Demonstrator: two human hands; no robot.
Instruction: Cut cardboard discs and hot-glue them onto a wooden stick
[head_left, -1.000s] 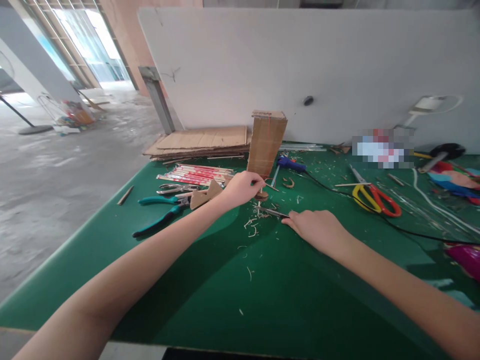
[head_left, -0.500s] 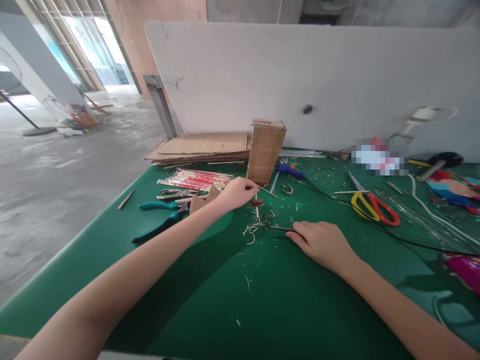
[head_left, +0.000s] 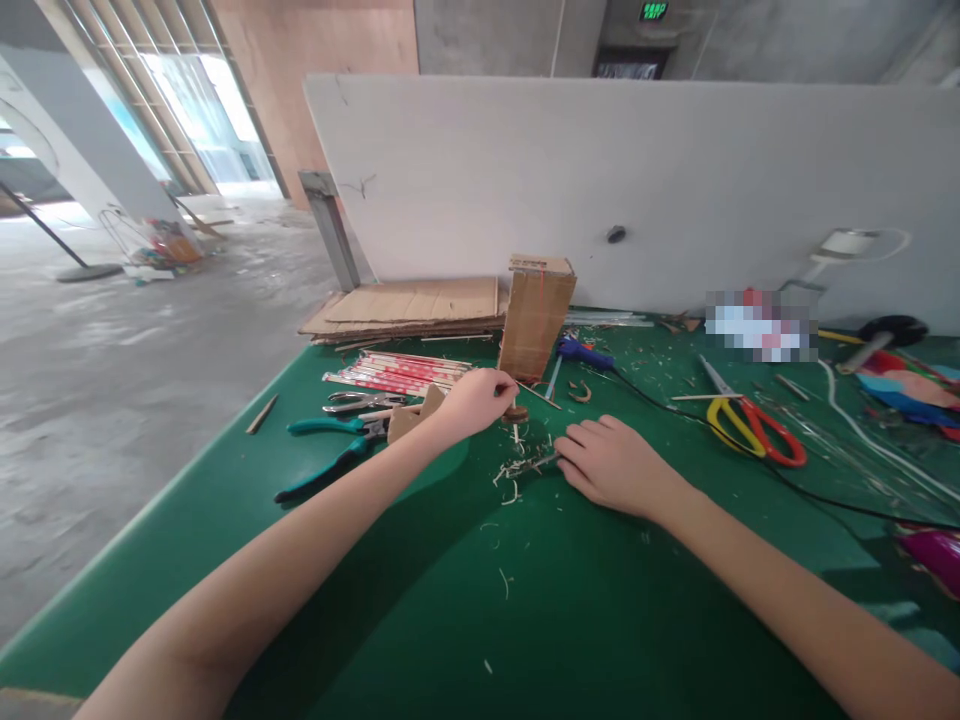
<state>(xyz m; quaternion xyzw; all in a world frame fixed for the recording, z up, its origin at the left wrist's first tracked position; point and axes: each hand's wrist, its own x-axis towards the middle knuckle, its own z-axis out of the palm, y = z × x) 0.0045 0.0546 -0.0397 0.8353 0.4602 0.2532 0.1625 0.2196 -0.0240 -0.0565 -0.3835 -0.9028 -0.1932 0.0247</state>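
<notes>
My left hand is closed in a pinch at the middle of the table, just in front of the upright cardboard box. Below its fingertips are a small brown piece and the pale end of a thin wooden stick; the grip itself is partly hidden. To the right, my right hand rests low over the tabletop, fingers curled over a slim grey blade-like tool. The tool's tip points left into curly pale wood shavings.
Green-handled pliers, metal pliers and a bundle of red-wrapped sticks lie left. Flat cardboard is stacked behind. A blue corded glue gun and red-yellow scissors lie right on the green table.
My right hand has shifted left and slightly up, carrying the grey tool into the shavings. The left hand keeps its pinch. The whole view has tilted up a little.
</notes>
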